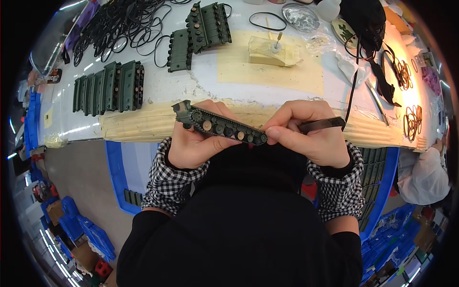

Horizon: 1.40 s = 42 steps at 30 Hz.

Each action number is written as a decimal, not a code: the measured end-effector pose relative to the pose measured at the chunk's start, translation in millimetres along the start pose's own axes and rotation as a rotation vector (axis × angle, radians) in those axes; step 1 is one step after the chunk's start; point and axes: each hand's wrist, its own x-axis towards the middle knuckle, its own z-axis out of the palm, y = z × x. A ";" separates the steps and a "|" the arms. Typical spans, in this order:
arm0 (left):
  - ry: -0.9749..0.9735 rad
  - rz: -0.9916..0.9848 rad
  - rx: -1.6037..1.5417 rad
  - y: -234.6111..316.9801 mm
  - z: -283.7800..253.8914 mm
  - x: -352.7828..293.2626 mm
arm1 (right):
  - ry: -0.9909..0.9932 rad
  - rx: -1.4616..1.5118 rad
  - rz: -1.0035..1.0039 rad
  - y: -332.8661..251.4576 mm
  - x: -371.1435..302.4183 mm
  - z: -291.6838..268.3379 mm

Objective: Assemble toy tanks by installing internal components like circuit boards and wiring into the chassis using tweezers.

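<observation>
My left hand is closed around a dark green toy tank chassis, its side turned up to show a row of small wheels, some tan, with a black track around them. My right hand pinches at the right end of that track with thumb and forefinger. A dark, flat, slim tool lies across the same hand under its curled fingers. Exactly what the fingertips grip is too small to make out. Both hands are just over the table's near edge.
Green chassis stand in a row at left, more behind. Black rubber tracks are heaped at the back left. A tape-wrapped block is at the middle. Metal tweezers lie right. Blue trays flank my lap.
</observation>
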 end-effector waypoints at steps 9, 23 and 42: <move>-0.174 0.140 0.395 10.6 -5.0 9.7 | 0.147 -0.469 -0.390 24.7 -2.3 5.3; -0.084 -0.071 0.267 11.5 2.8 11.1 | 0.271 -0.437 -0.446 15.8 -1.4 10.2; -0.178 -0.185 0.335 18.7 9.7 13.0 | 0.333 0.004 -0.264 20.9 7.2 27.1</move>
